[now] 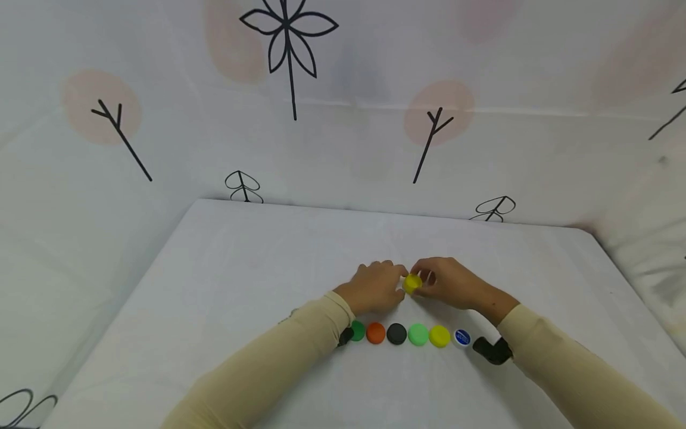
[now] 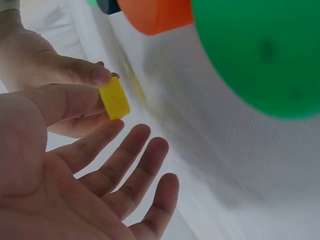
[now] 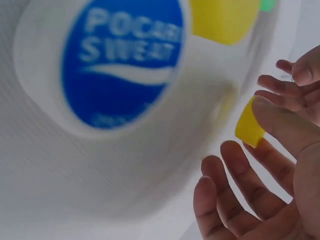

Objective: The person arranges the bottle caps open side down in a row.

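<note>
In the head view, a yellow bottle cap (image 1: 412, 283) is held up between the two hands, off the table. The right hand (image 1: 450, 283) pinches it between thumb and index finger, its other fingers spread loosely in the right wrist view. Close on the cap's other side is the left hand (image 1: 375, 286), fingers loosely bent and apart. Its index fingertip (image 2: 119, 125) is at the cap's lower edge in the left wrist view; whether they touch, I cannot tell.
Nearer the person lies a row of caps: dark green (image 1: 357, 330), orange (image 1: 376, 333), black (image 1: 396, 333), light green (image 1: 418, 334), a second yellow cap (image 1: 439, 336), and a white cap with a blue Pocari Sweat label (image 1: 462, 338). Printed cloth (image 1: 348, 149) hangs behind the white table (image 1: 268, 250).
</note>
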A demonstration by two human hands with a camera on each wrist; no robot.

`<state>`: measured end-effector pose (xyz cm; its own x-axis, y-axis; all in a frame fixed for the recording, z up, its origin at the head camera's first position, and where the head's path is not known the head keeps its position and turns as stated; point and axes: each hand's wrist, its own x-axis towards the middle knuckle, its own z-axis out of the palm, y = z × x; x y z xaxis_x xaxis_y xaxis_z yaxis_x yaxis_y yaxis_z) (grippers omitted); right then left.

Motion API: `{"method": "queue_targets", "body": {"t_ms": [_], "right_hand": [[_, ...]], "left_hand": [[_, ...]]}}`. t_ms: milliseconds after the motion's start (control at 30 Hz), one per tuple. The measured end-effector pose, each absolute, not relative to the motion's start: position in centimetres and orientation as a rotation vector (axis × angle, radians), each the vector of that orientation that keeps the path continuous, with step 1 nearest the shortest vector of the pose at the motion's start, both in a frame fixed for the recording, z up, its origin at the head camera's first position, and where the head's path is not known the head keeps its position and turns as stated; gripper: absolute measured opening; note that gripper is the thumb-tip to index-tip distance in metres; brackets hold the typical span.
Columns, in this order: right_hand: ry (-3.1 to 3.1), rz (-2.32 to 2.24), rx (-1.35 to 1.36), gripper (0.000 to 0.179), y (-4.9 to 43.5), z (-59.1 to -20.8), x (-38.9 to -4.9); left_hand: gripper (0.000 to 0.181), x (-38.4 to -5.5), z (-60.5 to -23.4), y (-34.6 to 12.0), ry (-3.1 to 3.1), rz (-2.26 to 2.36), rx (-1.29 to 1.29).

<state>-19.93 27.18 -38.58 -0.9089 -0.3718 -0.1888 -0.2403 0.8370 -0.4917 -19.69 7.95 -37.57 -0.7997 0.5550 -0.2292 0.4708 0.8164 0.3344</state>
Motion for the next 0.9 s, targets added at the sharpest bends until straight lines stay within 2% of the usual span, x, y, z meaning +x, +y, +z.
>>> {"method": "queue_targets", "body": {"t_ms": [567,900], "right_hand": [[2.836,-0.778,-0.538,0.033,26.2,-35.5,-19.0],[2.79,-0.867,-0.558,0.037,25.9,-35.1,-18.3]], "left_hand": [[0.026,-20.0,-36.0,6.5,2.607,0.975,0.679],[0.026,-20.0,-36.0,6.3,2.557,1.1,0.668]]}}
